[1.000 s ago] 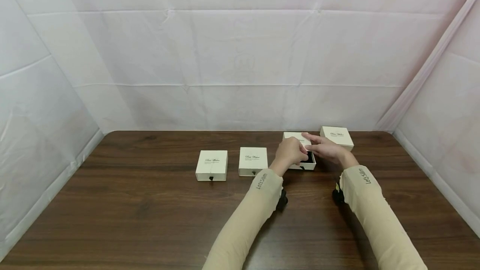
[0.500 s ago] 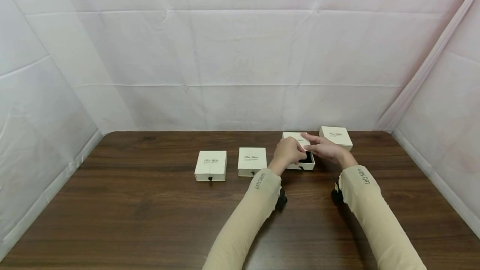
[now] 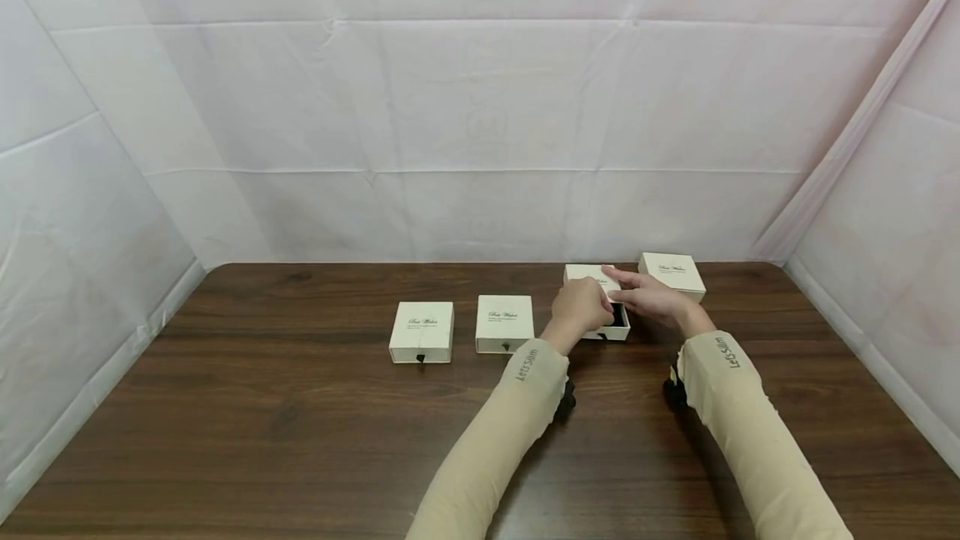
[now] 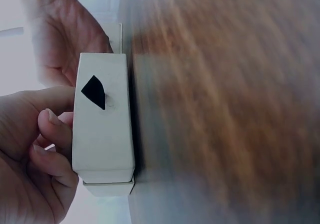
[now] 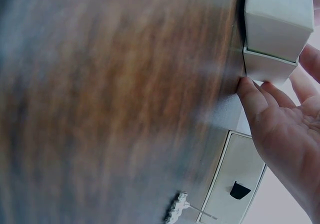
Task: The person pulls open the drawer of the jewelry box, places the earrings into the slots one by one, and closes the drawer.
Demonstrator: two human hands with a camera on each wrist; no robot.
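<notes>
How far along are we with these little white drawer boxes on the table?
Two boxes on the left sit shut, pull tabs facing the person. In hand: the third box, its drawer slid partly out, held by the left hand and right hand. The far right box lies untouched.

Dark wood-grain table point(image 3: 300, 440). We count four white boxes on it, all in the far half: one left of centre point(image 3: 422, 331), a second just right of it point(image 3: 505, 322), a third right of centre with its drawer pulled toward the near side point(image 3: 592, 275), and a fourth at the far right point(image 3: 672, 272), near the back edge.
</notes>
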